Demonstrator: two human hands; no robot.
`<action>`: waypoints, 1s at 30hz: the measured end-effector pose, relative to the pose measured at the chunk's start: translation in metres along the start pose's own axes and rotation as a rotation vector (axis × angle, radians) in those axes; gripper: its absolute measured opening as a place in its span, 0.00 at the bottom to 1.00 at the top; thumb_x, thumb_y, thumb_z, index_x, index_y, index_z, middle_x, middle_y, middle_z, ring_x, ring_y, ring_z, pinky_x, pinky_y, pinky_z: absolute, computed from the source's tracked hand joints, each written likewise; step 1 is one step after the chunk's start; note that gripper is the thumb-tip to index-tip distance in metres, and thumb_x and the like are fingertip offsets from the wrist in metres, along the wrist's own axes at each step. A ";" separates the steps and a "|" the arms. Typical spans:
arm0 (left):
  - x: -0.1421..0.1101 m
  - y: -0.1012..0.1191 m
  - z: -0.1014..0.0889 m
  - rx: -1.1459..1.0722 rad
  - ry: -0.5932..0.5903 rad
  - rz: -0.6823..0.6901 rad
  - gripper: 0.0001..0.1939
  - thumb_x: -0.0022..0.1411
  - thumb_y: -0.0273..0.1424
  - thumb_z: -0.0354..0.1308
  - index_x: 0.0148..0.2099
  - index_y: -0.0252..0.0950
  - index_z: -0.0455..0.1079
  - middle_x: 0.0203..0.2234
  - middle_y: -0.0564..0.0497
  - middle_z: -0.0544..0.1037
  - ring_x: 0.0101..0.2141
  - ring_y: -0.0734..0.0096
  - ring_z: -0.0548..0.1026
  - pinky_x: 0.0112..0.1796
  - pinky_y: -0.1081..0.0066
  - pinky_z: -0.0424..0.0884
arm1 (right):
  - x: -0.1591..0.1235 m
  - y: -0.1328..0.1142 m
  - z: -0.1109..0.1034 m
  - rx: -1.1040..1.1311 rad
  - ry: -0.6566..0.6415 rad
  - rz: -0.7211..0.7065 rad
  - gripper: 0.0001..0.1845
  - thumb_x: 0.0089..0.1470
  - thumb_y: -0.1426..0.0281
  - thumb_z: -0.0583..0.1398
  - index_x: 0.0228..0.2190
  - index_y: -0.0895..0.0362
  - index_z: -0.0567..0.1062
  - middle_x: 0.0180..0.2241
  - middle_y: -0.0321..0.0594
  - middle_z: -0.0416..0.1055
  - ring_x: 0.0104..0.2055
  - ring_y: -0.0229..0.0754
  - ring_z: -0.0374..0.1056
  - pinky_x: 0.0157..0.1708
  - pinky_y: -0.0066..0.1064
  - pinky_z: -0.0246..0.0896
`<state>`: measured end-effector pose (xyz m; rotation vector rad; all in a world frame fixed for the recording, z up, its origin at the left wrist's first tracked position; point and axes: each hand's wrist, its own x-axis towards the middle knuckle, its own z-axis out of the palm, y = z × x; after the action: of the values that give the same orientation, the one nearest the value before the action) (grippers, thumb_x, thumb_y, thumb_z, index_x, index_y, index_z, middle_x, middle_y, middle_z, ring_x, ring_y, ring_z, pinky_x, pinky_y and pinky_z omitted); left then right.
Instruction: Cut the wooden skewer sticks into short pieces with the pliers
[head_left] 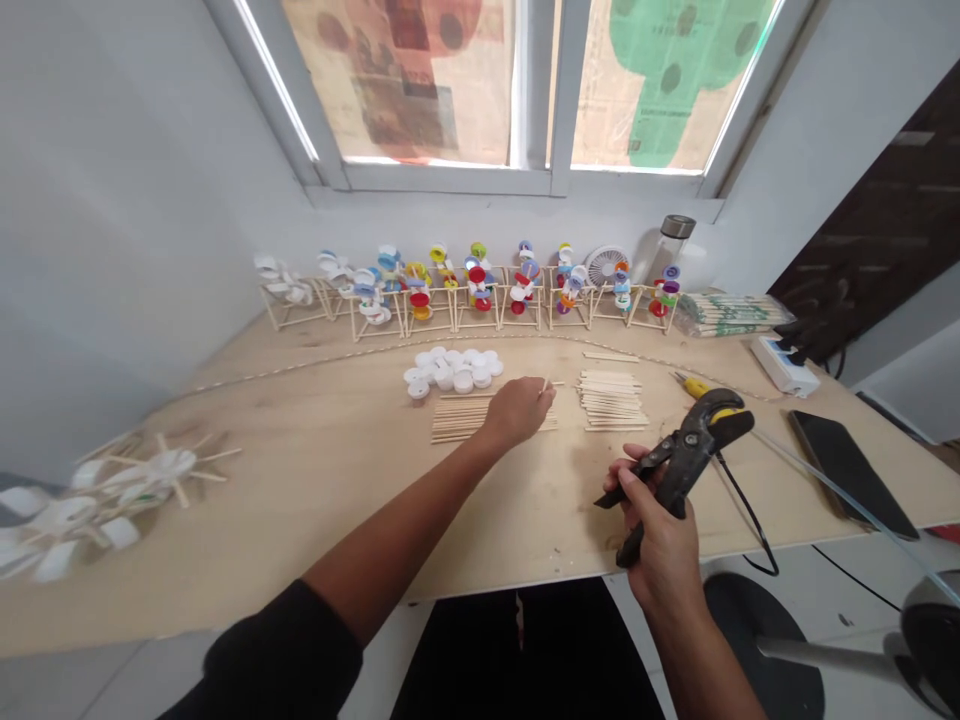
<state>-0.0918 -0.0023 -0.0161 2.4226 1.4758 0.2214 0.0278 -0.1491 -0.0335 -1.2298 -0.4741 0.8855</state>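
Plywood bench (315, 470), left to right: stick-and-cap pinwheel (105, 500) lying blurred at lower left; white bottle caps (450, 368) sitting at centre; left hand (516, 412) pinching a short wooden stick (544, 386) above a flat stick pile (457, 422); right hand (660, 530) clenching black pliers (694, 440) at lower right.

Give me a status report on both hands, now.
Left hand pinching a thin wooden craft stick over a pile of flat wooden sticks. Right hand gripping black metal pliers. White plastic bottle caps beyond the pile.
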 end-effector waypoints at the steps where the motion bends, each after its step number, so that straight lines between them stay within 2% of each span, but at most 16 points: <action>1: 0.004 0.003 0.000 -0.033 -0.015 -0.012 0.20 0.64 0.34 0.36 0.38 0.33 0.68 0.32 0.44 0.76 0.35 0.67 0.73 0.32 0.73 0.64 | -0.001 -0.001 0.001 -0.008 -0.003 -0.003 0.22 0.38 0.64 0.66 0.38 0.57 0.71 0.29 0.36 0.70 0.29 0.38 0.66 0.33 0.33 0.61; 7: 0.023 0.033 0.011 -0.180 -0.143 -0.107 0.18 0.61 0.32 0.43 0.33 0.28 0.71 0.22 0.43 0.76 0.28 0.68 0.74 0.29 0.74 0.65 | -0.005 -0.004 -0.003 -0.020 -0.003 -0.029 0.21 0.39 0.65 0.65 0.38 0.56 0.71 0.29 0.35 0.69 0.29 0.38 0.65 0.35 0.33 0.61; 11: 0.027 0.042 0.016 -0.224 -0.204 -0.147 0.16 0.58 0.31 0.48 0.28 0.26 0.72 0.19 0.41 0.76 0.24 0.67 0.74 0.27 0.73 0.66 | -0.005 -0.005 -0.004 -0.024 -0.017 -0.043 0.22 0.39 0.64 0.65 0.39 0.57 0.71 0.28 0.36 0.69 0.29 0.39 0.65 0.35 0.35 0.61; 17: 0.024 0.048 0.020 -0.270 -0.231 -0.126 0.19 0.60 0.30 0.44 0.26 0.27 0.72 0.19 0.43 0.76 0.19 0.73 0.72 0.25 0.75 0.66 | -0.004 -0.003 -0.004 0.011 -0.027 -0.025 0.21 0.40 0.66 0.65 0.39 0.56 0.70 0.28 0.35 0.69 0.29 0.38 0.65 0.37 0.35 0.60; 21: 0.025 0.039 0.013 -0.228 -0.167 -0.117 0.20 0.63 0.32 0.38 0.34 0.30 0.71 0.22 0.46 0.77 0.21 0.74 0.73 0.26 0.76 0.66 | -0.003 -0.002 -0.005 0.007 -0.031 -0.026 0.20 0.40 0.66 0.65 0.38 0.57 0.71 0.28 0.35 0.69 0.29 0.38 0.65 0.37 0.36 0.60; 24: 0.031 0.020 0.002 -0.123 -0.066 -0.120 0.19 0.63 0.33 0.37 0.42 0.32 0.68 0.32 0.44 0.77 0.33 0.70 0.74 0.33 0.73 0.66 | -0.003 -0.001 -0.007 0.002 -0.032 -0.021 0.20 0.40 0.65 0.65 0.38 0.57 0.71 0.29 0.36 0.69 0.29 0.38 0.65 0.37 0.36 0.60; 26: 0.036 0.007 -0.004 -0.037 -0.021 -0.114 0.17 0.62 0.32 0.39 0.44 0.33 0.67 0.39 0.42 0.75 0.40 0.65 0.72 0.37 0.71 0.65 | -0.003 0.000 -0.007 0.000 -0.039 -0.007 0.20 0.40 0.65 0.65 0.38 0.57 0.71 0.29 0.36 0.69 0.29 0.39 0.65 0.37 0.36 0.61; 30: 0.045 -0.012 -0.006 0.104 -0.043 -0.046 0.14 0.60 0.32 0.44 0.43 0.34 0.68 0.39 0.40 0.74 0.41 0.59 0.72 0.38 0.67 0.65 | -0.003 0.002 -0.007 0.002 -0.046 0.039 0.21 0.39 0.65 0.66 0.38 0.56 0.71 0.29 0.35 0.70 0.30 0.38 0.65 0.36 0.33 0.61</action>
<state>-0.0830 0.0440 -0.0149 2.4540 1.5592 0.0840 0.0306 -0.1559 -0.0368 -1.2226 -0.4872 0.9483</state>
